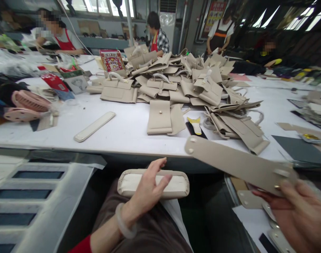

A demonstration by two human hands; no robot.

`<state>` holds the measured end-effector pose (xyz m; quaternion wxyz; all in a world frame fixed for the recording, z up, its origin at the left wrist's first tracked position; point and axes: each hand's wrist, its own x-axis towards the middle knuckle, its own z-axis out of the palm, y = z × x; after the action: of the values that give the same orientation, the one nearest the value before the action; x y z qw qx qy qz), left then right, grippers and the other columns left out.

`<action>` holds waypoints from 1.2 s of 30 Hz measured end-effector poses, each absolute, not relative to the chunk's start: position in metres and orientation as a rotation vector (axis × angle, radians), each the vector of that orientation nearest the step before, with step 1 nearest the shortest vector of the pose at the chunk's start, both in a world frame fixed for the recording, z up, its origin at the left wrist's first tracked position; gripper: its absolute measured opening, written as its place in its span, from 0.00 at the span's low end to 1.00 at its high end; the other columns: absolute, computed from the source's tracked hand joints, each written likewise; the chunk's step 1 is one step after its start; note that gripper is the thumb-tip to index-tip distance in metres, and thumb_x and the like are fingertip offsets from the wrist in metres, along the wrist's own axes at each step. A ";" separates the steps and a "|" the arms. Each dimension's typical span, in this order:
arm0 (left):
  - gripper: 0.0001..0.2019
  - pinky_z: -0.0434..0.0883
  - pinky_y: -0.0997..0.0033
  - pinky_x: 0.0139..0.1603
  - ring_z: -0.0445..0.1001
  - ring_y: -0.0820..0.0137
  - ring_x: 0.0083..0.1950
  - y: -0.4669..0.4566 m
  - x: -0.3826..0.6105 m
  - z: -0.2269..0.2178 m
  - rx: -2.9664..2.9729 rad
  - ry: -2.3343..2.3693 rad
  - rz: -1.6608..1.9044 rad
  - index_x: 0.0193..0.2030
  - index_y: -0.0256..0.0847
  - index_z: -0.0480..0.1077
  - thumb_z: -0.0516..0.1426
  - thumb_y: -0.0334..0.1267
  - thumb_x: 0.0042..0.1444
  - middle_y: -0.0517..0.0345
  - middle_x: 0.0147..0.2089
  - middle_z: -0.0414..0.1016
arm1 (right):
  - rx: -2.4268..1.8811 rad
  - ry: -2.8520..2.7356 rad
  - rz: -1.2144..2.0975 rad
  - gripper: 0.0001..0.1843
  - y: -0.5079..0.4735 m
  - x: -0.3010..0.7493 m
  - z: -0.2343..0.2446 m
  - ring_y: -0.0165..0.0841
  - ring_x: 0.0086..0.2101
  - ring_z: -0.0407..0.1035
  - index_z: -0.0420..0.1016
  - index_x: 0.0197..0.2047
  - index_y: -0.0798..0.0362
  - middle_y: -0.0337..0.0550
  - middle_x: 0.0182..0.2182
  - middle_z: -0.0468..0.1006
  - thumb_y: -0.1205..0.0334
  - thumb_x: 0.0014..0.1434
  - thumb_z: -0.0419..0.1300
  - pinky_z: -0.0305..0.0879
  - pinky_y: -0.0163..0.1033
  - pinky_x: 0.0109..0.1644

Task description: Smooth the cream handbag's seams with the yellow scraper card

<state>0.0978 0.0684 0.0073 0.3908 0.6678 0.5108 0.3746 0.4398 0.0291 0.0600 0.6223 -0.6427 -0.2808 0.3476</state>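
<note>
My left hand (146, 191) rests on a beige, oblong bag base (176, 184) lying on my lap, fingers curled over its top edge, gripping it. My right hand (299, 211) at the lower right pinches the near end of a long beige leather strip (234, 163) with metal studs, holding it out over the table's front edge. Straight ahead on the white table (128, 130) lies a folded beige flap piece (159, 117) with a snap. Behind it rises a large heap of beige bag parts (192, 79).
A long cream strip (94, 126) lies at the table's left, beside pink fans (28, 105) and cartons. Yellow-handled tool (195, 124) sits mid-table, dark sheets (300, 149) at right. A slotted grey rack (31, 193) stands at my left. Several people work at the far side.
</note>
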 end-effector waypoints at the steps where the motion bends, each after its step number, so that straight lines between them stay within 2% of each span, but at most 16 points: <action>1: 0.23 0.68 0.55 0.60 0.70 0.60 0.57 0.066 0.086 0.012 1.522 1.308 0.980 0.63 0.40 0.63 0.52 0.49 0.66 0.45 0.60 0.69 | -1.435 -0.583 0.941 0.11 0.028 0.417 0.053 0.42 0.44 0.74 0.76 0.41 0.42 0.51 0.52 0.75 0.52 0.55 0.67 0.75 0.48 0.36; 2: 0.24 0.71 0.57 0.55 0.73 0.60 0.54 0.062 0.075 0.015 1.337 1.292 0.993 0.62 0.39 0.63 0.50 0.52 0.66 0.45 0.57 0.71 | -1.409 -0.524 1.033 0.12 0.026 0.395 0.045 0.41 0.40 0.74 0.76 0.39 0.43 0.49 0.48 0.76 0.51 0.51 0.69 0.76 0.46 0.31; 4: 0.26 0.74 0.64 0.45 0.76 0.63 0.46 0.053 0.053 0.019 0.995 1.211 0.987 0.59 0.38 0.65 0.49 0.56 0.65 0.46 0.53 0.73 | -1.370 -0.488 1.237 0.18 0.020 0.358 0.025 0.40 0.37 0.73 0.75 0.41 0.46 0.47 0.45 0.77 0.50 0.49 0.71 0.77 0.44 0.30; 7: 0.24 0.72 0.73 0.31 0.76 0.70 0.34 0.040 0.030 0.017 0.738 1.210 0.970 0.53 0.36 0.69 0.57 0.55 0.60 0.51 0.44 0.75 | -1.345 -0.524 1.455 0.23 0.015 0.326 -0.003 0.40 0.39 0.71 0.75 0.47 0.50 0.47 0.45 0.76 0.47 0.53 0.69 0.77 0.43 0.30; 10: 0.21 0.69 0.78 0.26 0.72 0.74 0.28 0.034 0.018 0.012 0.743 1.355 0.949 0.43 0.36 0.70 0.64 0.52 0.54 0.58 0.34 0.74 | -1.374 -0.591 1.518 0.22 0.017 0.316 -0.021 0.35 0.35 0.67 0.76 0.46 0.53 0.45 0.40 0.76 0.45 0.56 0.66 0.72 0.37 0.28; 14: 0.21 0.65 0.78 0.21 0.70 0.74 0.24 0.038 0.010 0.010 0.842 1.468 0.889 0.38 0.37 0.71 0.64 0.55 0.51 0.60 0.30 0.73 | -1.493 -0.656 1.393 0.22 0.029 0.315 -0.029 0.29 0.30 0.60 0.76 0.40 0.54 0.39 0.32 0.73 0.43 0.54 0.67 0.62 0.30 0.24; 18: 0.20 0.59 0.79 0.22 0.64 0.76 0.22 0.046 -0.003 0.013 1.018 1.633 0.810 0.35 0.38 0.71 0.60 0.57 0.55 0.64 0.24 0.67 | -1.556 -0.707 1.327 0.25 0.042 0.309 -0.034 0.27 0.26 0.58 0.75 0.40 0.55 0.38 0.29 0.72 0.41 0.51 0.69 0.54 0.29 0.21; 22: 0.23 0.61 0.76 0.29 0.65 0.72 0.28 0.052 -0.020 0.010 1.215 1.777 0.673 0.31 0.39 0.70 0.56 0.61 0.56 0.62 0.25 0.67 | -1.625 -0.717 1.344 0.25 0.049 0.302 -0.040 0.24 0.21 0.54 0.73 0.35 0.55 0.35 0.23 0.68 0.40 0.50 0.69 0.47 0.29 0.19; 26: 0.23 0.61 0.74 0.32 0.65 0.69 0.32 0.053 -0.032 0.002 1.286 1.816 0.610 0.30 0.39 0.69 0.54 0.60 0.58 0.60 0.28 0.68 | -1.657 -0.705 1.334 0.25 0.047 0.301 -0.043 0.24 0.20 0.55 0.71 0.31 0.55 0.33 0.19 0.65 0.40 0.49 0.70 0.50 0.30 0.20; 30: 0.21 0.62 0.74 0.32 0.66 0.69 0.32 0.054 -0.037 -0.003 1.233 1.751 0.635 0.32 0.38 0.70 0.55 0.57 0.59 0.60 0.29 0.70 | -1.747 -0.704 1.329 0.29 0.049 0.301 -0.039 0.27 0.21 0.57 0.73 0.32 0.55 0.35 0.19 0.66 0.35 0.44 0.70 0.55 0.31 0.21; 36: 0.19 0.60 0.75 0.29 0.65 0.72 0.28 0.055 -0.039 -0.001 1.115 1.734 0.680 0.35 0.38 0.69 0.59 0.55 0.56 0.62 0.27 0.68 | -1.871 -0.714 1.348 0.34 0.057 0.302 -0.039 0.26 0.21 0.56 0.74 0.26 0.55 0.37 0.19 0.67 0.30 0.34 0.70 0.54 0.30 0.19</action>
<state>-0.0391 0.0554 -0.0009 0.4666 0.4544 0.7063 0.2773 0.3018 0.0574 -0.0387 0.3556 -0.7244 -0.2763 0.5219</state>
